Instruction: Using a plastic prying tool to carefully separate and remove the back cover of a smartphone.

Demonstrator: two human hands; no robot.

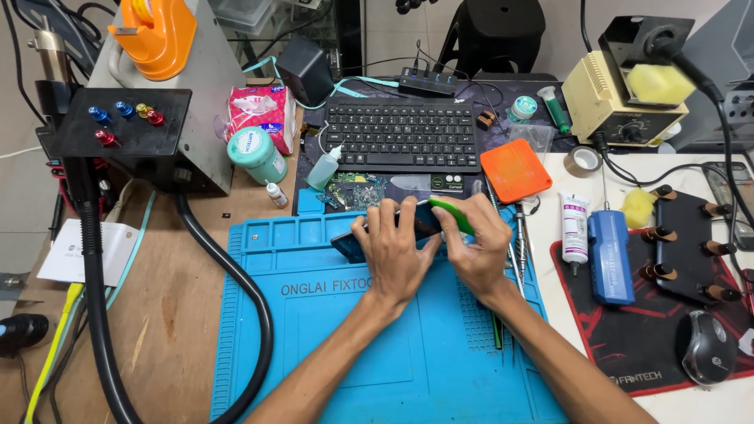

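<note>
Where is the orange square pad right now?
The orange pad lies right of centre in the head view, just right of the black keyboard, beyond the right hand.

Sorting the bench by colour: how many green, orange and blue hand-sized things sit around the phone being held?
Green: 1, pry card
Orange: 1, square pad
Blue: 1, cased tool
Total: 3
Left hand and right hand grip the phone.
</note>
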